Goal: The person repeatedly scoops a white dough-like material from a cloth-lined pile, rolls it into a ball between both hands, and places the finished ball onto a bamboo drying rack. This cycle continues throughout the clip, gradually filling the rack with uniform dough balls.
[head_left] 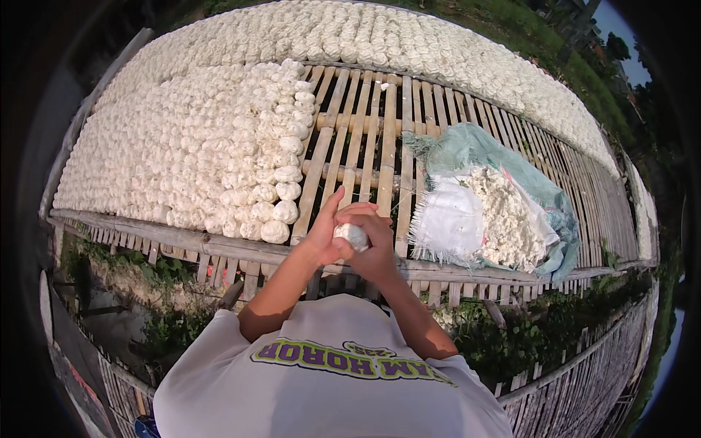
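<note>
Between my two hands sits a round white lump of dough-like material (351,236), pressed from both sides above the near edge of a bamboo rack. My left hand (323,232) cups it from the left, thumb side up. Curled over it from the right is my right hand (377,244), which hides part of the lump. Left of my hands, rows of similar white balls (197,146) lie packed on the rack. To the right, an opened green-and-white woven sack (467,150) holds a heap of loose, crumbly white material (505,212).
Bamboo slats (365,139) with gaps run between the balls and the sack. A thick bamboo pole (182,237) edges the rack in front of me. Another bed of white balls (409,40) stretches along the far side. Plants (526,336) grow below, beside a bamboo panel (584,365).
</note>
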Tool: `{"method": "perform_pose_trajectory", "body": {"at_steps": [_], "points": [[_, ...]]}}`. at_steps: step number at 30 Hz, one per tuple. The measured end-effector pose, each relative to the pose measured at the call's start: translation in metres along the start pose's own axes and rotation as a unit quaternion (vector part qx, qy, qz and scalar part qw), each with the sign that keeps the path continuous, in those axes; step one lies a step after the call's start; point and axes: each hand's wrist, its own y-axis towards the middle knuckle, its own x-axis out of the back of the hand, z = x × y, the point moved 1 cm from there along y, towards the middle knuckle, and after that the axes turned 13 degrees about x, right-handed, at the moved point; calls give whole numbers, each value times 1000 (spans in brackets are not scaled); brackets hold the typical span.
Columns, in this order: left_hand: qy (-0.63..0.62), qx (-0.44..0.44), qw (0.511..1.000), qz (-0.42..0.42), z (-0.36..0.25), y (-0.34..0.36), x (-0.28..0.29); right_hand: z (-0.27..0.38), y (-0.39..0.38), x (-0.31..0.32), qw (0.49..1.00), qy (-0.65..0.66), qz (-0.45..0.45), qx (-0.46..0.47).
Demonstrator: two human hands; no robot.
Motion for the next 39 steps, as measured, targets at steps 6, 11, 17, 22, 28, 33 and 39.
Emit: {"method": "perform_pose_trajectory", "body": {"at_steps": [6, 11, 17, 22, 28, 33, 39], "points": [[-109, -154, 976, -111, 8, 3, 6, -2, -6, -11, 984, -6, -135, -114], [-27, 24, 997, -71, 4, -3, 11, 0, -5, -1, 996, -29, -78, -12], [-102, -140, 976, -134, 16, 1, -4, -2, 1, 1, 996, -72, -26, -52], [-81, -57, 995, 20, 13, -4, 10, 27, 6, 3, 990, -26, -74, -119], [-67, -46, 995, 52, -1, -16, 22, 48, 28, 39, 994, -74, 13, -85], [-45, -30, 998, 23, 3, -10, 13, 41, 19, 38, 995, -57, -17, -83], [-139, -45, 987, 60, 27, 9, 12, 15, 14, 6, 994, -95, 48, -35]]}}
